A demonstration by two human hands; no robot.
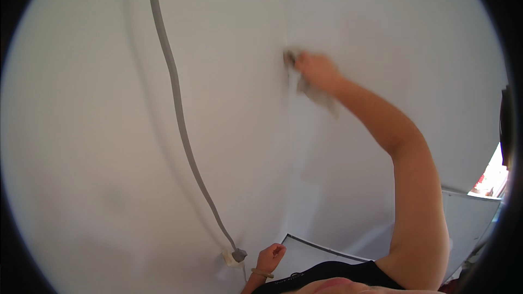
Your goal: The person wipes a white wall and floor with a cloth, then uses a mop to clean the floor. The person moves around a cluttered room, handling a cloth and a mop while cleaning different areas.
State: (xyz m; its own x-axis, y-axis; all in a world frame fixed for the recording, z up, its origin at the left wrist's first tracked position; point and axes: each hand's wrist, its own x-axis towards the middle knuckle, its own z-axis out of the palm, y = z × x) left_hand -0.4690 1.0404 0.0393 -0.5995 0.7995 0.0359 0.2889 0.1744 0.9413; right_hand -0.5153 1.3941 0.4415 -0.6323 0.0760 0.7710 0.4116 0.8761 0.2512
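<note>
High up, my right hand (318, 69) presses a crumpled greyish cloth (318, 96) toward a vertical corner seam in the white wall (229, 90). The hand and cloth are blurred, and part of the cloth hangs below the fingers. Low in the view, my left hand (271, 256) is curled into a loose fist with nothing visible in it. A bangle (262, 273) circles that wrist. It is beside the corner of a white, dark-edged panel (314, 253); whether they touch, I cannot tell.
A thick grey cable (176, 90) runs down the wall on the left to a grey plug (239, 255) at a pale wall socket (229, 259). Another light panel (468, 216) stands at the lower right. A bright opening (492, 171) shows at the right rim, beside a dark object (506, 126).
</note>
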